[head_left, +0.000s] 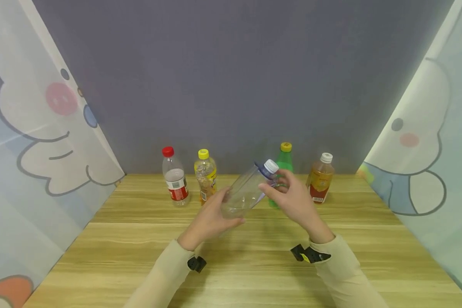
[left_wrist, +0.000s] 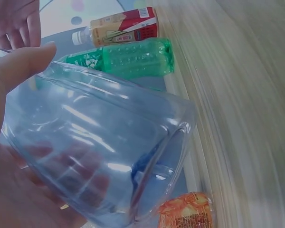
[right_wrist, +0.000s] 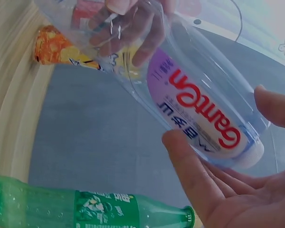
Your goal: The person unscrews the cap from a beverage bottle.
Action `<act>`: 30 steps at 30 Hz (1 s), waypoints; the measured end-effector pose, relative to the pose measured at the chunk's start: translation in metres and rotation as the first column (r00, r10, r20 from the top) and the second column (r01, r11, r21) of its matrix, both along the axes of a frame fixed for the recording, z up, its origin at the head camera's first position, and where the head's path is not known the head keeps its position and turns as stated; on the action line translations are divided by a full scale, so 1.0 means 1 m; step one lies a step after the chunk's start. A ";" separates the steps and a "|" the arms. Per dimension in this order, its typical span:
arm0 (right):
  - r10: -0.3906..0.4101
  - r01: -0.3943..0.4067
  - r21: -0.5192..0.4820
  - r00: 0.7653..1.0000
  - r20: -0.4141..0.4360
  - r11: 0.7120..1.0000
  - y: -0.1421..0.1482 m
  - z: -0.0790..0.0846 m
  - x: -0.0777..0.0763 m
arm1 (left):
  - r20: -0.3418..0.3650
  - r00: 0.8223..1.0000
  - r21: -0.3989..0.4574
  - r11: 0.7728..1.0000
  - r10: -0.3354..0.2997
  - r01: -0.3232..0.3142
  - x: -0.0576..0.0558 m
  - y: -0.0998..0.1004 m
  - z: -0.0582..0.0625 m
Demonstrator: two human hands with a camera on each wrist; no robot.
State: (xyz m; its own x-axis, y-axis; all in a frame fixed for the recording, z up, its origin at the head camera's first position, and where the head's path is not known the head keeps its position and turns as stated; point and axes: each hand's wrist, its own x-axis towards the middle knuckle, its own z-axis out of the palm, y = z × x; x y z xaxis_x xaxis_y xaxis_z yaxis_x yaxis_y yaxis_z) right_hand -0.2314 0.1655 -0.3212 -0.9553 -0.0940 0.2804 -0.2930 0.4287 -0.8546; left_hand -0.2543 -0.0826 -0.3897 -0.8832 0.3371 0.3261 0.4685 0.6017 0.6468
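A large clear plastic bottle (head_left: 243, 193) with a white cap (head_left: 271, 166) is held tilted above the table, its cap end up and to the right. My left hand (head_left: 214, 214) grips it round the lower body, fingers behind and thumb in front. Beside the neck is my right hand (head_left: 294, 197), its thumb and fingers spread on either side of the cap end; whether they touch it I cannot tell. The right wrist view shows a white and purple label with red letters (right_wrist: 199, 111) on the bottle. A green bottle (head_left: 285, 160) stands partly hidden behind the right hand.
Along the back of the wooden table (head_left: 246, 273) stand a red-capped clear bottle (head_left: 175, 182), a yellow-capped bottle (head_left: 205, 173) and a white-capped amber bottle (head_left: 321, 179). A grey panel (head_left: 238, 85) rises behind them. Printed curtains (head_left: 27, 179) hang at both sides.
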 end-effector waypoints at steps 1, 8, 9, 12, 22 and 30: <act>0.001 -0.001 0.023 1.000 -0.011 1.000 0.001 0.001 0.001 | -0.005 1.000 -0.001 1.000 0.000 0.000 0.000 0.000 0.000; -0.012 0.028 0.173 0.995 -0.095 0.985 0.010 0.003 0.003 | -0.018 1.000 -0.012 1.000 -0.005 0.005 -0.001 -0.001 -0.003; -0.014 0.033 0.184 0.995 -0.102 0.982 0.011 0.004 0.003 | -0.021 1.000 -0.014 1.000 -0.006 0.005 -0.001 -0.001 -0.003; -0.023 0.046 0.198 0.993 -0.116 0.979 0.014 0.006 0.003 | -0.028 1.000 -0.025 1.000 -0.002 0.002 -0.001 -0.001 -0.002; -0.102 0.136 0.170 0.975 -0.195 0.976 0.021 0.007 0.002 | -0.100 0.995 -0.108 0.994 -0.007 -0.004 0.002 -0.002 0.001; -0.081 0.108 0.156 0.982 -0.170 0.982 0.022 0.007 0.000 | -0.137 0.991 -0.147 0.989 -0.014 -0.007 0.001 -0.005 0.004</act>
State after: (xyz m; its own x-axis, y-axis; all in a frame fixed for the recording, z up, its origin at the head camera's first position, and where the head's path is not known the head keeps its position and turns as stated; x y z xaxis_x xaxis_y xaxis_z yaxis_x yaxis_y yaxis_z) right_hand -0.2315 0.1873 -0.3144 -0.9049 -0.0633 0.4209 -0.3737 0.5914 -0.7146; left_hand -0.2537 -0.0874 -0.3857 -0.8322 0.3932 0.3909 0.5489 0.6834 0.4813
